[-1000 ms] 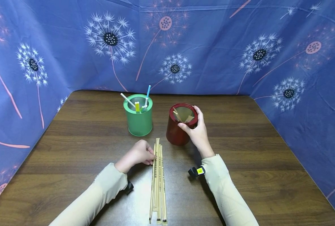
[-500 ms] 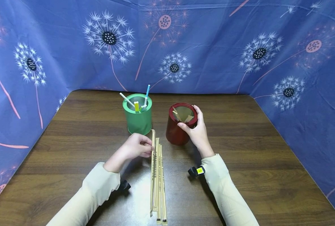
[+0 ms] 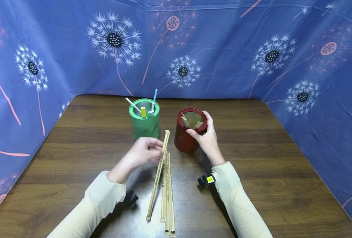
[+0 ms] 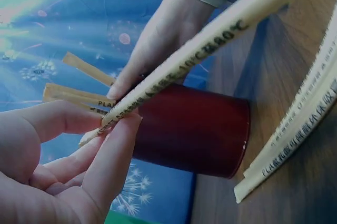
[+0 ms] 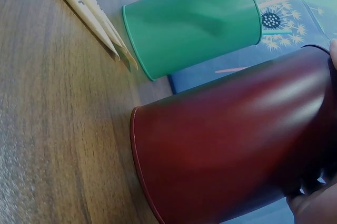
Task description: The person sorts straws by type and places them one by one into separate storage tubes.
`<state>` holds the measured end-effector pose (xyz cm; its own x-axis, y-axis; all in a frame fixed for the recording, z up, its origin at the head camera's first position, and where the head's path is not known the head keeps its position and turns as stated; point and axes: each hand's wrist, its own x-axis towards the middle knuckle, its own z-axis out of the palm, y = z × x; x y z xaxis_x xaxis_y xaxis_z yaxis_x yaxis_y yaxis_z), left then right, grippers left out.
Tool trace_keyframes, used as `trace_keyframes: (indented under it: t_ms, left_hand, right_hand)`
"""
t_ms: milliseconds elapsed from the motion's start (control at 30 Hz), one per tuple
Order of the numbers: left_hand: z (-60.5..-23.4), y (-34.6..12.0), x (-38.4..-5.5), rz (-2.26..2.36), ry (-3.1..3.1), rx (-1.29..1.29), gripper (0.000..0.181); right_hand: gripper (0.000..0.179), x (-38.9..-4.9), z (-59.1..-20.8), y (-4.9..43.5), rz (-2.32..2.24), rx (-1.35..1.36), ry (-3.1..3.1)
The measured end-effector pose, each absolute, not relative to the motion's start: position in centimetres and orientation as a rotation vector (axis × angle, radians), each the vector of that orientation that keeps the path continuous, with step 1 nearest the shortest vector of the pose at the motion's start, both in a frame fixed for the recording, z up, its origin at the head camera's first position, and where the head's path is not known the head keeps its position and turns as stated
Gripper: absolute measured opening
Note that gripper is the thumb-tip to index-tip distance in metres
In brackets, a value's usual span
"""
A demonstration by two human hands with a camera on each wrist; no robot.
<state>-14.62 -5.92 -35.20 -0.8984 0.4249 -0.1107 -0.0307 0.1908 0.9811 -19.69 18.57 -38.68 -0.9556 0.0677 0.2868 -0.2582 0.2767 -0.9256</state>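
Observation:
Between thumb and fingertips, my left hand (image 3: pixel 138 154) pinches one paper-wrapped drinking straw (image 4: pixel 181 69) near its far end. The straw slants, its near end toward the lower left in the head view. Beside it, several more wrapped straws (image 3: pixel 167 198) lie lengthwise on the table. My right hand (image 3: pixel 208 142) holds the rim of a dark red can (image 3: pixel 184 140), thumb at the near side and fingers round the right side. Wrapped straws (image 4: pixel 79 95) stick up inside that can. In the right wrist view, only a bit of the hand shows at the can's rim.
A green can (image 3: pixel 146 128) stands left of the red one, holding white, blue, yellow and green sticks or straws. The brown wooden table (image 3: pixel 268 158) ends at a blue dandelion-print cloth (image 3: pixel 220 49) hanging behind and along the sides.
My left hand has lifted one straw off the pile and moved forward with it, its near end swinging left. The right hand keeps its hold on the red can.

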Motion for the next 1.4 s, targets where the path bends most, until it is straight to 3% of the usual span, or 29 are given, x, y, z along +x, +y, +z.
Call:
trace_keyframes:
  t_ms: [333,833,1400]
  left_hand:
    - [-33.5,-5.8,-14.6,1.861,2.084,0.38,0.028]
    - [-30.7,-4.9,-15.1,1.943,2.501,0.624,0.018]
    - [-28.4,-3.4,-15.2,2.271,2.582,0.721,0.016]
  right_hand:
    - [0.101,-19.7,-38.7,18.6,1.744,0.18,-2.285]
    - [0.097,-19.8,-38.7,18.6,1.748,0.177,-2.284]
    - [0.108,-19.7,-38.7,18.6,1.747,0.194,-2.271]
